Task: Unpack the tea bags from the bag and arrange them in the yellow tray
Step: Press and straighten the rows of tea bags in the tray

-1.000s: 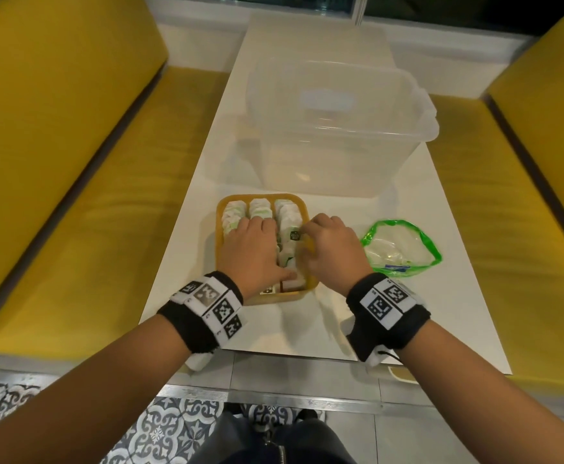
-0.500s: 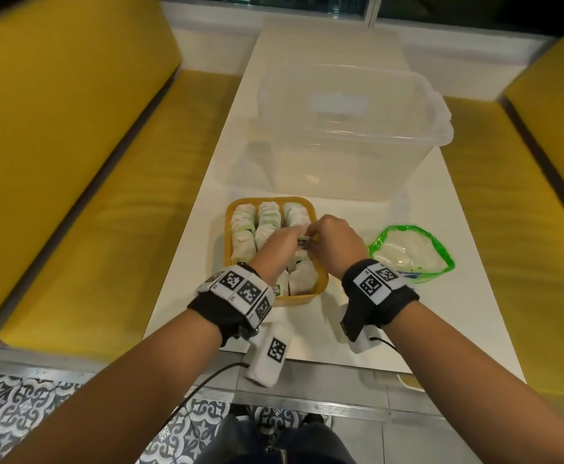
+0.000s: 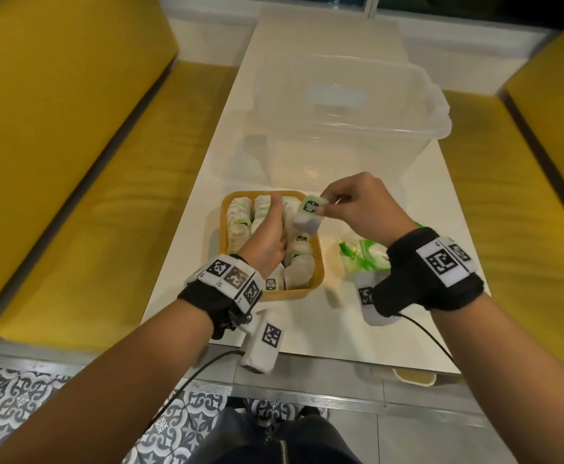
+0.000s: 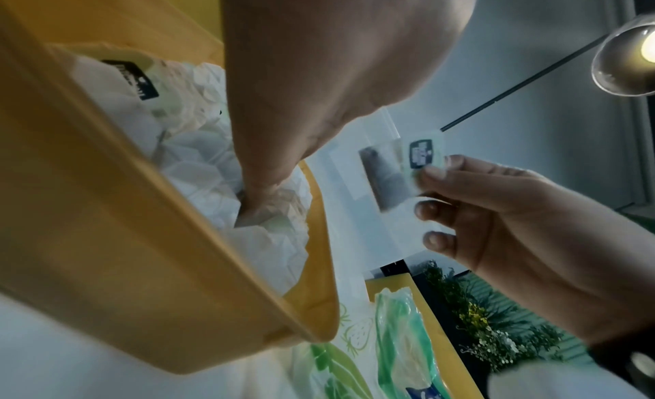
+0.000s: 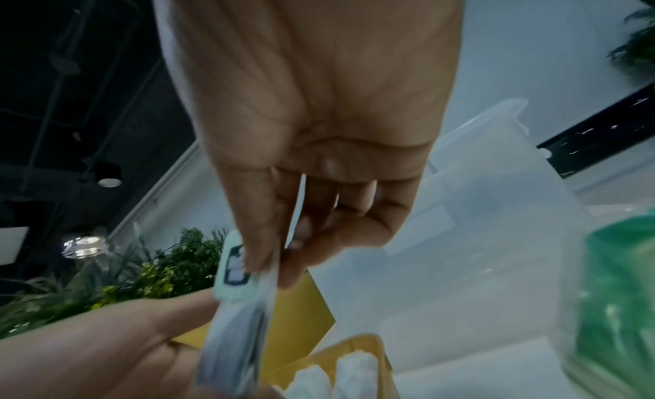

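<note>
The yellow tray point(image 3: 294, 294) stands on the white table, packed with rows of white tea bags point(image 3: 238, 222). My left hand point(image 3: 267, 232) lies on its edge inside the tray, thumb pointing away, fingertips pushed down among the bags point(image 4: 255, 203). My right hand point(image 3: 354, 209) hovers above the tray's far right corner and pinches one tea bag point(image 3: 305, 217) with a dark label between thumb and fingers; the bag hangs clear of the others point(image 4: 390, 178). The green-edged plastic bag point(image 3: 364, 259) lies flat to the right of the tray, partly hidden by my right wrist.
A large clear plastic box point(image 3: 341, 128) stands just behind the tray and my right hand. Yellow benches point(image 3: 73, 162) run along both sides of the narrow table. A small cup point(image 3: 414, 376) sits below the table's near edge.
My right hand has risen out of the tray toward the far right with one tea bag pinched. My left hand stayed in the tray and turned onto its edge.
</note>
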Demonstrator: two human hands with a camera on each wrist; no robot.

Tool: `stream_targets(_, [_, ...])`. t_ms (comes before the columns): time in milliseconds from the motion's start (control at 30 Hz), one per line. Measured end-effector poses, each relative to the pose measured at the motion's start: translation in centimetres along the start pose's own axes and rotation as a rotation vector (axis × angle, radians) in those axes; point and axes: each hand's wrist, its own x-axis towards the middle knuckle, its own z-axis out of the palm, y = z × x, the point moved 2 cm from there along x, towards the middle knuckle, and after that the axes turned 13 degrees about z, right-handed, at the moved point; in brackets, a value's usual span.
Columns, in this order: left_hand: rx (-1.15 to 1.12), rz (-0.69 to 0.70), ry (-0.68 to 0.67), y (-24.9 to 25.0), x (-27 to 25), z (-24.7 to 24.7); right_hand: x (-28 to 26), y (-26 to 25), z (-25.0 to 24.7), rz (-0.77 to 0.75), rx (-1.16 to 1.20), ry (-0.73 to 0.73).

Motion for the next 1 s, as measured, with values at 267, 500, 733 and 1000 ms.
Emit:
stream_targets(267, [-0.087, -0.068, -0.055, 1.1, -0.7, -0.6, -3.0, 0.7, 4.6, -0.038, -0.436, -0.329])
stream_targets(500, [-0.079, 0.013, 0.021, 1.4, -1.3, -2.6, -3.2, 1.2, 6.4, -0.044, -0.639, -0.17])
stream_targets(733, [-0.085, 0.075, 0.079, 1.7, -1.5, -3.5, -3.1, 0.1, 7.8, -0.09, -0.882, -0.135])
stream_targets(1000, [-0.052, 0.051, 0.099, 1.1, -1.6, -3.2, -3.5, -0.3, 8.4, -0.125, -1.002, -0.044])
